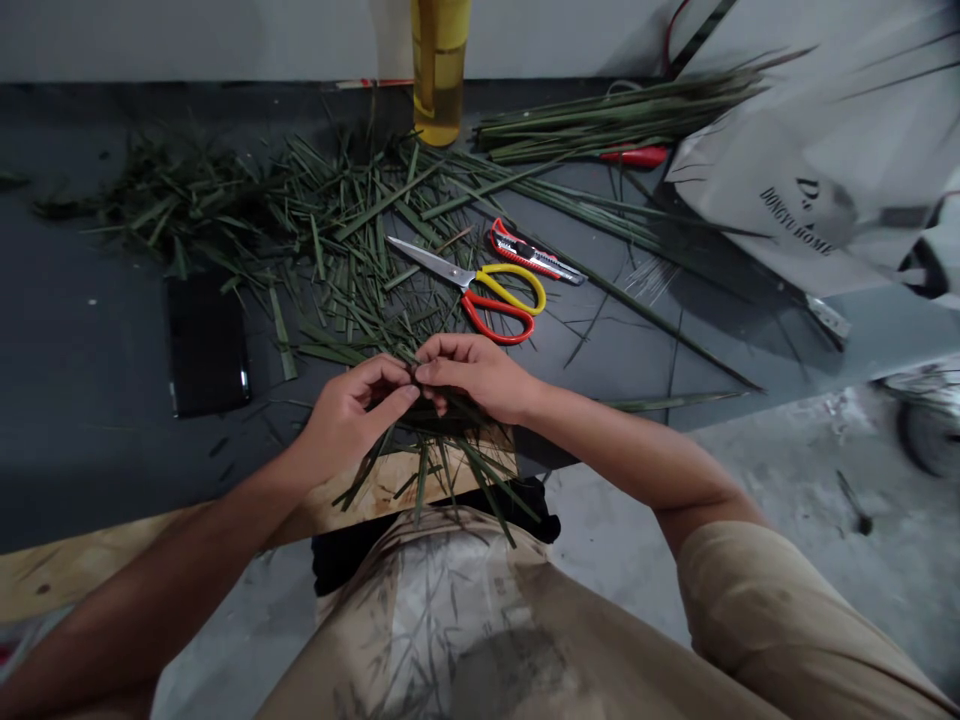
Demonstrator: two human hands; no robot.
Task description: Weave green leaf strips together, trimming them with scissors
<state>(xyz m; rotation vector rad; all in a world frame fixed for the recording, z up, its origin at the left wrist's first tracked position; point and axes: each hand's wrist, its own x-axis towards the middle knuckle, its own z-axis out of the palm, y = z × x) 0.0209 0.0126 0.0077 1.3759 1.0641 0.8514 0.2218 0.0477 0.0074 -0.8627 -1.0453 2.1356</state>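
Observation:
My left hand (pixel 365 400) and my right hand (pixel 474 376) meet at the table's near edge, thumbs and fingertips pinched together on green leaf strips (pixel 430 470). The strips fan out below my fingers, over the wooden edge. What exactly sits between the fingertips is partly hidden. Just beyond my right hand lie scissors (pixel 457 275) with one yellow and one red handle, blades apart and pointing left. A red utility knife (pixel 532 252) rests behind their handles. Cut leaf pieces (pixel 337 290) are strewn past both hands.
A black phone (pixel 208 345) lies at left. A heap of cut leaves (pixel 187 200) spreads along the back left. At the back stands a bottle of yellow liquid (pixel 439 90). Long leaves (pixel 600 122) lie back right beside a white bag (pixel 817 190). The table's wooden edge (pixel 60 575) runs in front.

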